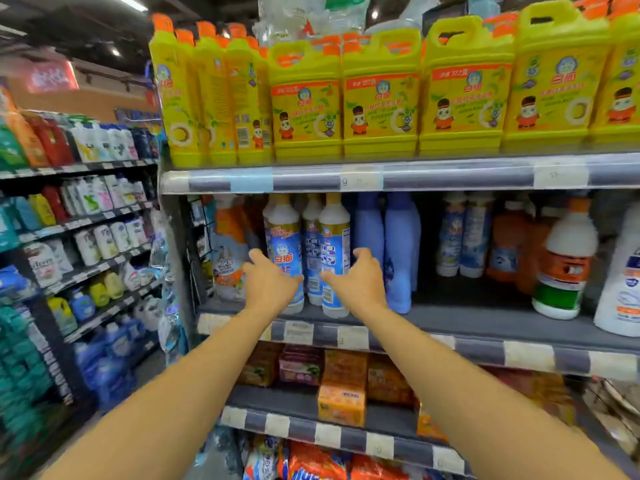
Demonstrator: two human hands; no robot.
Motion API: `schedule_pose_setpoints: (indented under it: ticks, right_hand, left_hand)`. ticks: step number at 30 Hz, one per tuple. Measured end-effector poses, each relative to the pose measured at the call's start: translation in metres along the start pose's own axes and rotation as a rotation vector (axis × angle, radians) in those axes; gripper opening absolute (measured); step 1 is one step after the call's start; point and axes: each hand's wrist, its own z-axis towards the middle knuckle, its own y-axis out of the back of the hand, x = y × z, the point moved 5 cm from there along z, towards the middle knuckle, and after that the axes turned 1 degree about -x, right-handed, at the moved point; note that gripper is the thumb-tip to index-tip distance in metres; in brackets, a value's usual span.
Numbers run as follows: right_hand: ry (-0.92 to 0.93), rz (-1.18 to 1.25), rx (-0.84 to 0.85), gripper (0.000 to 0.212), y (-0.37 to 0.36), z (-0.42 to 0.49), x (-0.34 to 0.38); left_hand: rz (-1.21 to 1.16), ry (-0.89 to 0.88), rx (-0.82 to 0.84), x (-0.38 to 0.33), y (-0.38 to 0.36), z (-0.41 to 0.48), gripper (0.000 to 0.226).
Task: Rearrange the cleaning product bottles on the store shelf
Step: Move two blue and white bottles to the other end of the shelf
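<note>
Both bare arms reach forward to the middle shelf (pixel 485 323), where a small cluster of white bottles with blue labels (pixel 334 251) stands upright at the front edge. Each of these bottles has a rounded white shoulder, a narrow neck with a gold-coloured collar and a blue wrap label that carries a cartoon cat face, red lettering and, on the turned ones, a barcode and small printed panels. The left hand (pixel 268 284) is spread, fingers apart and thumb lifted, its palm just in front of the leftmost bottle (pixel 284 237) of the cluster; whether it touches the label cannot be told. The right hand (pixel 362 282) is likewise spread with curled fingers, between the front right bottle and the periwinkle blue bottles (pixel 400 251) just beside it, gripping nothing visibly. To the left of the cluster stands an orange and white spray bottle (pixel 228 251). Further right on the same shelf are two more slim blue-labelled bottles (pixel 464 237), orange bottles (pixel 509 247) and a larger white jug with an orange cap (pixel 568 258). On the shelf above, a tight row of yellow jugs with orange caps (pixel 381 98) faces outward. Below, boxed soaps (pixel 343 386) lie stacked in orange and pink wrappers.
</note>
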Motion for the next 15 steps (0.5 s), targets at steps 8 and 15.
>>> schedule_pose_setpoints:
  ticks: [8,15]
  right_hand:
    - [-0.07,0.007,-0.339,0.065,-0.039,0.001,0.001]
    - [-0.055,-0.086,-0.299,0.055,-0.051,0.007,-0.014]
  left_hand:
    - [-0.16,-0.148,0.038,0.018,-0.032,0.026,0.086]
    - [-0.147,-0.153,0.112,0.027,-0.05,0.028,0.094]
